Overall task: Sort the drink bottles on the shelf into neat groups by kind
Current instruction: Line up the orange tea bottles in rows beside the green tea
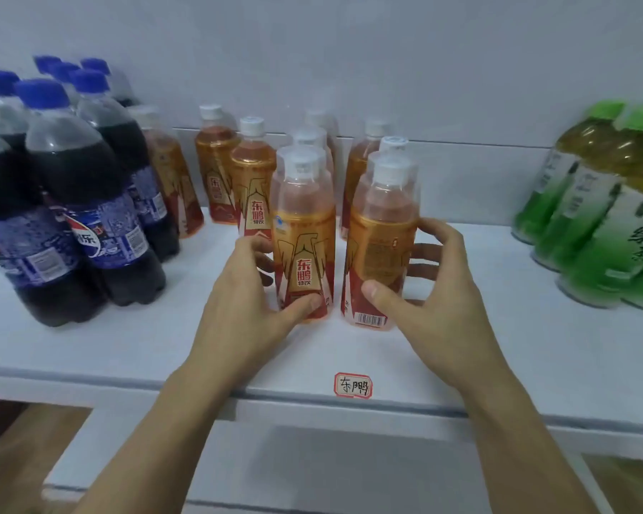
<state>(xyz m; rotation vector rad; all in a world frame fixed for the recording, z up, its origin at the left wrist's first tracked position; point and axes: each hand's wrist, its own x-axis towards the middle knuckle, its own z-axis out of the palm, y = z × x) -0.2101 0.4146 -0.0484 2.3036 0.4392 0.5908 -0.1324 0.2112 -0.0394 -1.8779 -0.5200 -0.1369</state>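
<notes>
Two orange bottles (pixel 304 231) | left hand (pixel 249 317), right hand (pixel 431 302) each gripping one

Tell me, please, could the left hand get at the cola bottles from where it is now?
Probably yes. The left hand grips a front orange bottle, so it must let go first; bare shelf lies between it and the cola bottles.

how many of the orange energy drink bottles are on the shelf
9 orange bottles: one in the left hand, one in the right hand, two behind each, two further left, one beside the cola bottles. Others may be hidden.
</notes>
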